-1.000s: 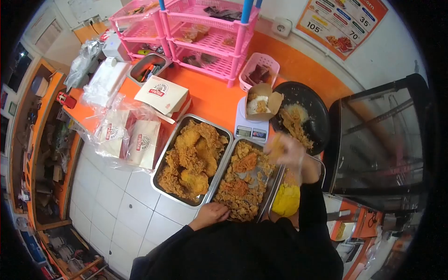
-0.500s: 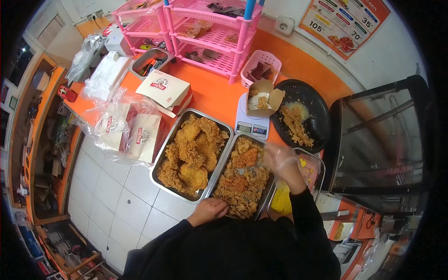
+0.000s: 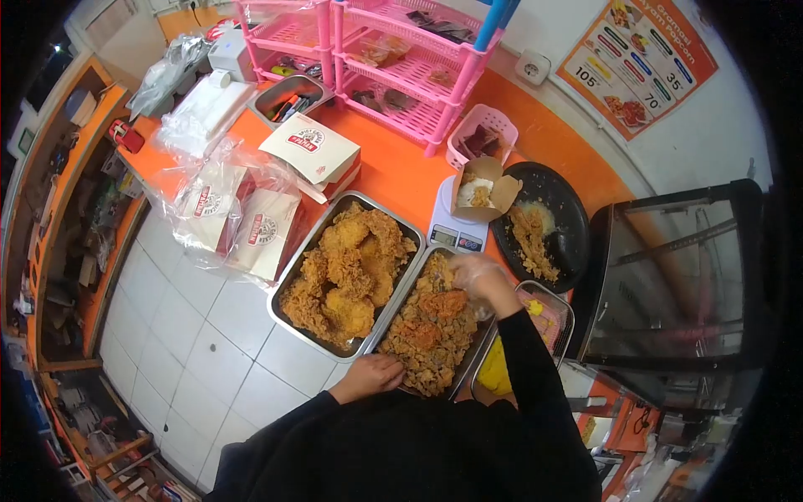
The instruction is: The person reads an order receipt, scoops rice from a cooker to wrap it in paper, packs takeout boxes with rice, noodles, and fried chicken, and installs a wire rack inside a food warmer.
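Note:
My right hand point(image 3: 478, 278), in a clear glove, reaches over the upper right part of a metal tray of small fried pieces point(image 3: 422, 339). Its fingers point down and are pressed together; what they hold, if anything, is hidden. Curled fingers of my left hand point(image 3: 370, 376) rest at the near left edge of that tray. To the left, a second tray holds large fried chicken pieces point(image 3: 339, 272). Beyond my right hand, an open paper box point(image 3: 481, 194) with rice and a few fried bits sits on a white scale point(image 3: 454, 230). A black pan point(image 3: 565, 230) holds fried strips.
Closed paper boxes point(image 3: 311, 148), some in plastic bags, stand at the left. Behind are a pink rack point(image 3: 397, 84) and a pink basket point(image 3: 495, 121). A metal tray with yellow food point(image 3: 495, 366) lies at right, near a glass cabinet point(image 3: 677, 284).
My right hand has moved left and down from beside the black pan to the small-pieces tray. My left hand stays at the tray edge. The view has shifted slightly.

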A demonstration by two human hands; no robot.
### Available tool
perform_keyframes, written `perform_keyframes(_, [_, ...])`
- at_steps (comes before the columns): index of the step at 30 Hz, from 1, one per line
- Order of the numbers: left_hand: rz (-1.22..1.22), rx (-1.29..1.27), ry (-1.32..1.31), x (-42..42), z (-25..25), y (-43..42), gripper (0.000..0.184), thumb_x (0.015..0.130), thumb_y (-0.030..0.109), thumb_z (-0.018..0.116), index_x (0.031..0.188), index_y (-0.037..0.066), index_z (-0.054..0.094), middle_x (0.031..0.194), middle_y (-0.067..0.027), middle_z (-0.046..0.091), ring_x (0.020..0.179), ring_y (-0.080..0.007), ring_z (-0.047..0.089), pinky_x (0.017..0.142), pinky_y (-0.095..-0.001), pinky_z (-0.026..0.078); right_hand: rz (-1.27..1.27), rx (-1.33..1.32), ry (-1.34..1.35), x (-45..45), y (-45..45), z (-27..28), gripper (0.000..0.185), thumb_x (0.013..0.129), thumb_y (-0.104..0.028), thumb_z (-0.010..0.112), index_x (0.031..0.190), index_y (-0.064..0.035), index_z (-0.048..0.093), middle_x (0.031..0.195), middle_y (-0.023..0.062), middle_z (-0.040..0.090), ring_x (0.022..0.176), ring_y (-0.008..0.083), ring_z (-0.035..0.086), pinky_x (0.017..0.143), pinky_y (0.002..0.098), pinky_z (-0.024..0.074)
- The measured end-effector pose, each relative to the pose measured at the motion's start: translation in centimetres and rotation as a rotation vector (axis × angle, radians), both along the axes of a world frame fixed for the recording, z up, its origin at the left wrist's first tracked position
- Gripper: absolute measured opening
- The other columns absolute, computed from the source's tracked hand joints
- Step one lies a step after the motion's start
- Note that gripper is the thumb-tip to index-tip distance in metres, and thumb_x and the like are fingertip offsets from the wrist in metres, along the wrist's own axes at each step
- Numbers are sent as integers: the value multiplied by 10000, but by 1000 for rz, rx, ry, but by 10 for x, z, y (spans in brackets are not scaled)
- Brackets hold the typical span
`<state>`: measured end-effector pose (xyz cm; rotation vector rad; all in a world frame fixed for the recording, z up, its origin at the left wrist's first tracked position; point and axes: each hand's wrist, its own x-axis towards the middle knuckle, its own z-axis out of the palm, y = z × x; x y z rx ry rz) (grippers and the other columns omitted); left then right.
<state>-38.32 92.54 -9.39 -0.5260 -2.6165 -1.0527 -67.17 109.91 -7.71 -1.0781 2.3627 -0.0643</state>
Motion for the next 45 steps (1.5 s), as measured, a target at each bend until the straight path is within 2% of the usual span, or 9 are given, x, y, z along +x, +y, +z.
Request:
perform_keyframes(2, [4,1,13,0,1,-2,133,752,165,675,733,100,561,678,-35,537,622,-211,587,544,-329,491,-239,-344,-179,10,15,28,294,759,-53,713,1040,-28,628,1032,54,627,866,140,600,701,299,485])
perform_keyframes(11, [4,-30,28,0,-2,-2,118,747,161,665,734,116,557,699,-9,554,643,-176,589,555,-298,493,-554,-517,-693,8,24,47,306,786,14,652,1084,-37,607,938,49,596,721,121,598,576,271,492])
perform_keyframes(20, [-21,-46,21,0,-1,-4,122,746,155,664,734,110,551,697,-9,543,625,-173,583,543,-293,491,-555,-551,-378,12,22,36,148,764,-64,688,904,-54,639,788,16,613,734,159,602,623,300,485])
perform_keyframes(23, [-24,-46,14,0,-2,-5,122,743,153,663,734,108,551,693,-10,538,619,-174,580,538,-297,490,-226,-473,12,20,11,52,136,733,-121,694,837,-51,641,791,67,630,747,237,609,644,353,488])
perform_keyframes(27, [-28,-26,38,-2,-1,-5,125,742,158,666,734,109,551,690,-14,534,618,-177,579,538,-301,491,93,239,297,34,-38,96,139,732,-136,671,818,-27,658,887,173,654,839,306,645,714,400,519])
perform_keyframes(29, [-31,-22,41,-2,-2,-5,126,743,160,668,735,111,552,691,-15,536,620,-178,581,540,-301,493,-25,236,261,38,-64,96,145,746,-145,649,822,-23,658,902,183,652,855,321,644,720,418,523])
perform_keyframes(38, [-23,-47,46,-2,-4,-3,141,738,146,665,705,118,531,682,-15,544,616,-172,589,532,-296,494,-92,196,164,45,-64,4,247,749,-221,675,958,-88,672,947,165,608,848,329,631,715,428,521])
perform_keyframes(43, [-36,-32,28,-2,3,-6,152,742,149,662,690,117,522,659,-11,527,602,-168,581,526,-296,488,-130,-493,231,45,-37,56,175,756,-192,644,889,-79,661,858,151,624,791,278,637,658,412,507])
perform_keyframes(45, [-28,-19,38,-4,2,-6,155,744,153,661,685,121,521,645,-9,512,593,-165,573,521,-295,483,-447,-600,111,44,-40,119,145,756,-185,637,855,-80,647,793,127,633,750,263,630,655,403,496])
